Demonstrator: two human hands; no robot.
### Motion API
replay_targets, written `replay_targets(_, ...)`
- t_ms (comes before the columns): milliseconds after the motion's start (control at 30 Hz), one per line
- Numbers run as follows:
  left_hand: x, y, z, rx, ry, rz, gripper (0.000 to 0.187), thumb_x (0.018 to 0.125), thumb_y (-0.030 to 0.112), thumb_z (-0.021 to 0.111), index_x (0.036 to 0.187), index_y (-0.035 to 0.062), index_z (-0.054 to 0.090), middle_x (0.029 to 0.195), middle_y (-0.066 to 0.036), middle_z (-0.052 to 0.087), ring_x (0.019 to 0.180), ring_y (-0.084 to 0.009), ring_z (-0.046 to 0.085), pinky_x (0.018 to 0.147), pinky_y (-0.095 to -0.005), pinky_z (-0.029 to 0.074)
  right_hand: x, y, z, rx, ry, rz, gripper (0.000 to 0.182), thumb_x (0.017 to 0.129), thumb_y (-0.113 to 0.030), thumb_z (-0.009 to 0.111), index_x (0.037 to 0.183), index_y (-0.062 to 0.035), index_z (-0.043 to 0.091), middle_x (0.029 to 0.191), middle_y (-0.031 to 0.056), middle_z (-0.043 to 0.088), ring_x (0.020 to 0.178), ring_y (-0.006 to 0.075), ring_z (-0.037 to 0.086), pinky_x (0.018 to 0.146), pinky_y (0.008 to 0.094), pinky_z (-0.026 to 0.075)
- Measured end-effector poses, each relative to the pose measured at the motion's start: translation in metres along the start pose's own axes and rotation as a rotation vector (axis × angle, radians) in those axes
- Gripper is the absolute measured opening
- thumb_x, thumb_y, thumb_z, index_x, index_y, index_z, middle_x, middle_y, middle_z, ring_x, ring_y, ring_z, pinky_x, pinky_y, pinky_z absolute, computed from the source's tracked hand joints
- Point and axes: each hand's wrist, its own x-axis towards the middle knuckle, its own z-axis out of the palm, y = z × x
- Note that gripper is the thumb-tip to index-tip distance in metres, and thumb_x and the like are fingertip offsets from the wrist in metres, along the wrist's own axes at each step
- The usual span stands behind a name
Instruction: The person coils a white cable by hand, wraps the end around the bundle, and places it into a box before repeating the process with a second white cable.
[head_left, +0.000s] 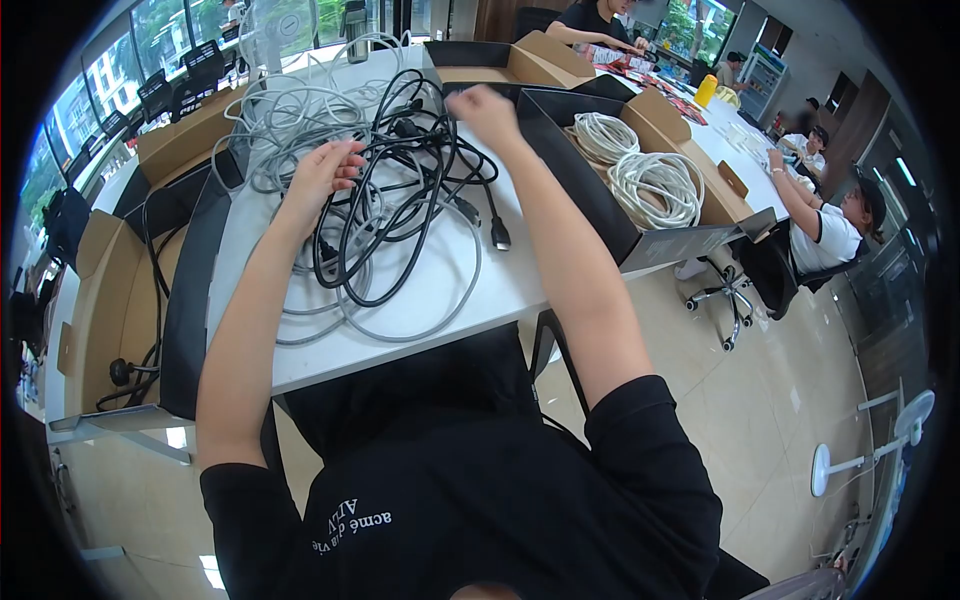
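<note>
A tangled heap of black cables (pixel 385 250) lies on the white table in front of me, mixed with grey and white cables (pixel 290 120). At the heap's left side is my left hand (pixel 325 172), its fingers loosely bent and apart beside the black loops. My right hand (pixel 487 118) is raised at the heap's right edge, slightly blurred, with its fingers curled closed next to a black loop. Whatever it may hold is hidden. A black video cable plug (pixel 500 235) points toward me on the tabletop.
Coiled white cables (pixel 655 190) fill an open box (pixel 640 245) on the right. The left box (pixel 100 300) holds black cables (pixel 150 370). Behind the heap stands another open box (pixel 480 75). People sit along the far table, with a yellow bottle (pixel 706 90) on it.
</note>
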Motion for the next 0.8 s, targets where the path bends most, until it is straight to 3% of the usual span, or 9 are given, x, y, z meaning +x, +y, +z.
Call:
replay_targets(33,0.000,0.001,0.001,0.006,-0.003,-0.007,0.028,0.090,0.027,0.047,0.102,0.0038,0.057,0.082,0.002,0.056,0.070,-0.0020,0.049,0.062,-0.0151,0.041,-0.007,-0.001,0.010,-0.188,-0.261,-0.129,0.042,0.076,-0.044,0.058,0.096,-0.0068,0.062,0.093,0.0197,0.060,0.091,0.0343,0.057,0.080,0.0391,0.045)
replay_targets(167,0.000,0.002,0.001,0.030,-0.009,-0.011,0.029,0.091,0.027,0.047,0.103,0.0030,0.057,0.082,0.003,0.056,0.070,-0.0017,0.049,0.062,-0.0150,0.040,-0.012,-0.007,0.014,-0.354,-0.442,-0.147,0.045,0.076,-0.044,0.058,0.103,-0.0084,0.060,0.099,0.0192,0.055,0.097,0.0359,0.053,0.084,0.0391,0.044)
replay_targets(200,0.000,0.002,0.000,0.032,-0.014,-0.012,0.029,0.090,0.027,0.048,0.103,0.0037,0.057,0.081,0.003,0.056,0.069,-0.0017,0.049,0.061,-0.0154,0.041,-0.011,-0.008,0.011,-0.365,-0.474,-0.154,0.039,0.075,-0.036,0.060,0.104,-0.0089,0.060,0.099,0.0193,0.055,0.096,0.0346,0.053,0.085,0.0385,0.044)
replay_targets(400,0.003,-0.001,0.000,0.017,0.035,-0.008,0.029,0.088,0.029,0.050,0.104,0.0051,0.056,0.084,0.001,0.057,0.071,-0.0038,0.051,0.062,-0.0175,0.043,-0.011,-0.003,0.007,-0.362,-0.450,-0.239,0.030,0.070,-0.015,0.057,0.099,-0.0084,0.060,0.099,0.0179,0.056,0.094,0.0329,0.055,0.084,0.0375,0.044)
replay_targets(533,0.003,-0.001,0.002,-0.081,0.206,0.020,0.035,0.086,0.031,0.054,0.109,0.0047,0.049,0.087,-0.004,0.058,0.073,-0.0077,0.054,0.059,-0.0204,0.046,-0.010,-0.010,0.002,-0.414,-0.461,-0.178,0.030,0.070,-0.014,0.056,0.099,-0.0094,0.060,0.101,0.0142,0.055,0.098,0.0307,0.052,0.085,0.0369,0.043)
replay_targets(667,0.002,-0.002,-0.003,-0.090,0.382,0.060,0.033,0.085,0.032,0.055,0.104,0.0042,0.049,0.087,-0.005,0.057,0.064,-0.0093,0.054,0.052,-0.0206,0.045,-0.011,-0.023,0.004,-0.428,-0.151,-0.311,0.031,0.071,-0.021,0.060,0.099,-0.0076,0.061,0.105,0.0142,0.054,0.100,0.0301,0.051,0.086,0.0372,0.043)
replay_targets(733,0.005,0.001,-0.011,-0.068,0.476,0.087,0.031,0.084,0.031,0.056,0.099,0.0045,0.050,0.085,-0.004,0.058,0.061,-0.0094,0.055,0.049,-0.0201,0.045,-0.011,-0.033,0.007,-0.345,-0.152,-0.369,0.030,0.072,-0.022,0.061,0.098,-0.0069,0.062,0.105,0.0142,0.054,0.100,0.0301,0.051,0.086,0.0376,0.042)
replay_targets(800,0.006,0.007,-0.018,-0.085,0.522,0.141,0.029,0.084,0.033,0.056,0.096,0.0074,0.050,0.087,-0.003,0.058,0.068,-0.0086,0.055,0.053,-0.0199,0.044,-0.016,-0.047,0.010,-0.282,-0.153,-0.455,0.026,0.072,-0.022,0.061,0.093,-0.0065,0.064,0.105,0.0144,0.054,0.100,0.0303,0.051,0.086,0.0386,0.042)
